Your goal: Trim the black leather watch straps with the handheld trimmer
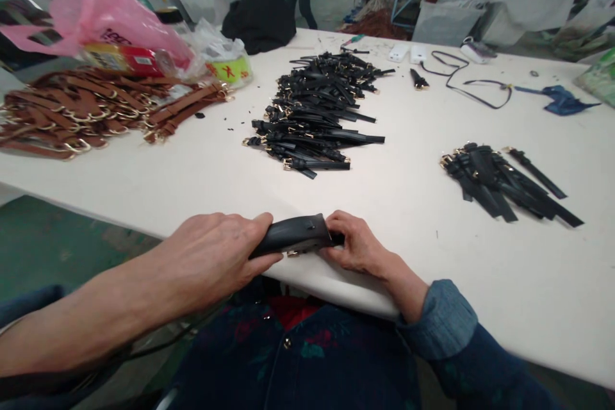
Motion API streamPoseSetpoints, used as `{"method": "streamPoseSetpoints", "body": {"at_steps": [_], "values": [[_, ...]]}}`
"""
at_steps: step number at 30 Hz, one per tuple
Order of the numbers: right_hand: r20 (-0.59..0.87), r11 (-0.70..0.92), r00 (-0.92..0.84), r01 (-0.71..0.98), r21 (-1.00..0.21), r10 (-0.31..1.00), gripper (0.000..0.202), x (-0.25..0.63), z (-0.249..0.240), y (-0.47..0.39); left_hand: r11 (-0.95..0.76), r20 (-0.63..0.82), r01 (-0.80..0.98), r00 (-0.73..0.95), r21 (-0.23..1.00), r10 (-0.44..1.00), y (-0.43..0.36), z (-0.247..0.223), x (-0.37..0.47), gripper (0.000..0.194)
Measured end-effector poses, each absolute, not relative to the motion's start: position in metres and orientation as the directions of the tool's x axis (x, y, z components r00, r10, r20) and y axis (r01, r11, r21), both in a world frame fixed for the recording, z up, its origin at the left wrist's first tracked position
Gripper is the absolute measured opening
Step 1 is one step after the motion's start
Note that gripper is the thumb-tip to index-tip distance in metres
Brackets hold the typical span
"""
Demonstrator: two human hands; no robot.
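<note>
Short black leather strap piece (294,236) lies at the near edge of the white table (413,205), long axis running left-right, between both hands. Left hand (216,259) is clamped over its left end, thumb beneath, fingers on top. Right hand (358,246) pinches the right end, fingers curled shut on it. Both hands touch it, forearms coming in low from each side. Large heap of black straps (317,112) lies straight ahead, well apart; smaller black bundle (504,182) sits to the right, brown straps (91,112) far left.
</note>
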State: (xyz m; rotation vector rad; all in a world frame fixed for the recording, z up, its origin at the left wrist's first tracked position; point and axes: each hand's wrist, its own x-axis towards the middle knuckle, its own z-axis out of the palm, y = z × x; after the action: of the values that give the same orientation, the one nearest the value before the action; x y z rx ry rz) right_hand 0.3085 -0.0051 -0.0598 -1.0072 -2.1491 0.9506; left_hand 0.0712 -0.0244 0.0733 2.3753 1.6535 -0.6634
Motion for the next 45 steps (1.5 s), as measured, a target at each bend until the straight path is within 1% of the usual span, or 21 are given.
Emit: {"method": "streamPoseSetpoints", "body": {"at_steps": [2, 5, 10, 12, 17, 23, 29, 31, 35, 39, 45], "values": [[0.202, 0.457, -0.533, 0.405, -0.792, 0.822, 0.020, 0.309, -0.060, -0.005, -0.414, -0.462, 0.900, 0.311, -0.139, 0.831, -0.021, 0.076, 0.076, 0.044], [0.212, 0.465, -0.525, 0.415, -0.782, 0.824, 0.023, 0.310, -0.061, -0.006, -0.440, -0.522, 0.884, 0.303, -0.159, 0.797, -0.019, 0.082, 0.074, 0.043], [0.221, 0.484, -0.543, 0.407, -0.775, 0.810, 0.028, 0.308, -0.066, -0.008, -0.388, -0.600, 0.898, 0.198, -0.205, 0.775, -0.022, 0.095, 0.066, 0.040], [0.237, 0.508, -0.559, 0.398, -0.764, 0.794, 0.030, 0.307, -0.067, -0.009, -0.379, -0.615, 0.901, 0.179, -0.210, 0.768, -0.024, 0.096, 0.064, 0.041], [0.267, 0.596, -0.626, 0.400, -0.696, 0.733, 0.027, 0.305, -0.069, -0.010, -0.346, -0.611, 0.915, 0.156, -0.206, 0.776, -0.028, 0.092, 0.057, 0.041], [0.211, 0.626, -0.685, 0.438, -0.645, 0.697, 0.027, 0.304, -0.065, -0.007, -0.291, -0.583, 0.923, 0.096, -0.250, 0.807, -0.031, 0.100, 0.049, 0.045], [0.164, 0.577, -0.679, 0.443, -0.686, 0.716, 0.036, 0.304, -0.064, -0.002, -0.328, -0.601, 0.930, 0.171, -0.162, 0.781, -0.036, 0.090, 0.057, 0.037], [0.128, 0.555, -0.683, 0.454, -0.698, 0.720, 0.035, 0.305, -0.061, 0.000, -0.349, -0.614, 0.925, 0.190, -0.150, 0.766, -0.036, 0.086, 0.063, 0.035], [0.072, 0.496, -0.677, 0.458, -0.738, 0.733, 0.034, 0.307, -0.055, 0.003, -0.375, -0.641, 0.903, 0.162, -0.211, 0.750, -0.035, 0.083, 0.074, 0.037], [0.094, 0.426, -0.612, 0.423, -0.799, 0.785, 0.036, 0.310, -0.055, 0.002, -0.408, -0.648, 0.880, 0.167, -0.241, 0.743, -0.034, 0.085, 0.077, 0.038], [0.091, 0.373, -0.550, 0.426, -0.824, 0.830, 0.031, 0.310, -0.056, 0.001, -0.426, -0.665, 0.854, 0.134, -0.299, 0.735, -0.028, 0.095, 0.092, 0.037]]}}
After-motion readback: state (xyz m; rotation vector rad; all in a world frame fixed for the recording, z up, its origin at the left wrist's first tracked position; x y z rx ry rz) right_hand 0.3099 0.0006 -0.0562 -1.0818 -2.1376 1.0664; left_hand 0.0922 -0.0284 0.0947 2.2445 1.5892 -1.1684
